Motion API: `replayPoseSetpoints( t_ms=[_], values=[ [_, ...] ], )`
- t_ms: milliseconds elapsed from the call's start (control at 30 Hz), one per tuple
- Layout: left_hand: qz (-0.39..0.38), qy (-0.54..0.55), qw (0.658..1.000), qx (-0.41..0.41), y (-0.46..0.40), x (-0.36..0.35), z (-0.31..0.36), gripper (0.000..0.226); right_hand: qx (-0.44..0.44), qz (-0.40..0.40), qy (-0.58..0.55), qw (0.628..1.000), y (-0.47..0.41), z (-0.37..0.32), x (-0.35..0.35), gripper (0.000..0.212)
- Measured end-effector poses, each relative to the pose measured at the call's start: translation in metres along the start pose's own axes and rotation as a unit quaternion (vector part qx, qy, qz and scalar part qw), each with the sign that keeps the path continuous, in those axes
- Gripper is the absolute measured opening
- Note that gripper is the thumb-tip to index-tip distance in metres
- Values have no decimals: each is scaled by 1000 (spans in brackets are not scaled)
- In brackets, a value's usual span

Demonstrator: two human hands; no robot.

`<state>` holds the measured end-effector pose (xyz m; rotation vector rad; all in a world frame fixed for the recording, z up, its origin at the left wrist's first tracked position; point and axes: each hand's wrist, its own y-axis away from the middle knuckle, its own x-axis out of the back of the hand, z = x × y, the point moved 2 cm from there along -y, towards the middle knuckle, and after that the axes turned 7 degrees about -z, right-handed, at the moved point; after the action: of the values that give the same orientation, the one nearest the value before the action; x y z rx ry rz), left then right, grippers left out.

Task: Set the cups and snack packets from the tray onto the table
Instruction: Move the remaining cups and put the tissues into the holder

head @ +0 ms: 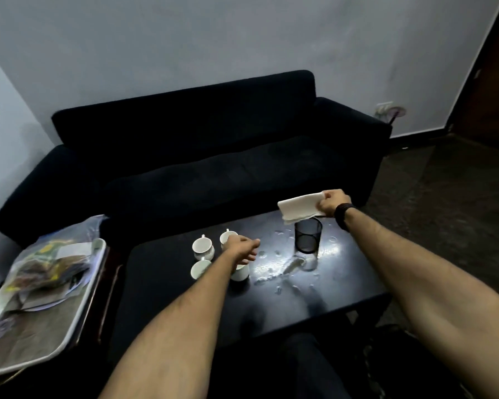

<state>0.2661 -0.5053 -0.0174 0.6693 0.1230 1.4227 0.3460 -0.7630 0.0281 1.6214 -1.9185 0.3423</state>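
Observation:
Several white cups stand on the black table: one at the back left, one in front of it, one behind my left hand, and one partly under it. My left hand hovers over these cups with fingers apart, holding nothing. My right hand grips a folded white napkin above a black mesh cup. At the left, the white tray holds snack packets in a clear plastic bag.
A dark sofa runs behind the table. Spilled water glistens on the tabletop around and in front of the mesh cup. The tray rests on a small side stand left of the table. Dark floor lies to the right.

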Motion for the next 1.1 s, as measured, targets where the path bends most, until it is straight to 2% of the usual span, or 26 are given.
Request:
replayPoseSetpoints(
  t_ms=[133, 333, 700, 967, 1100],
  values=[
    [31, -223, 973, -53, -16, -12, -3, 28, 2, 47, 24, 999, -15, 15, 24, 31],
    [28, -353, 931, -84, -29, -24, -12, 42, 8, 70, 62, 996, -34, 24, 25, 22],
    [15, -397, 909, -123, -55, -37, -25, 50, 33, -5, 191, 981, -62, 34, -7, 23],
    [10, -411, 904, -114, -68, -44, -30, 51, 26, -74, 259, 963, -85, 41, -37, 32],
    [9, -417, 903, -104, -71, -45, -34, 52, 47, -78, 276, 957, -92, 46, -49, 34]
  ],
)
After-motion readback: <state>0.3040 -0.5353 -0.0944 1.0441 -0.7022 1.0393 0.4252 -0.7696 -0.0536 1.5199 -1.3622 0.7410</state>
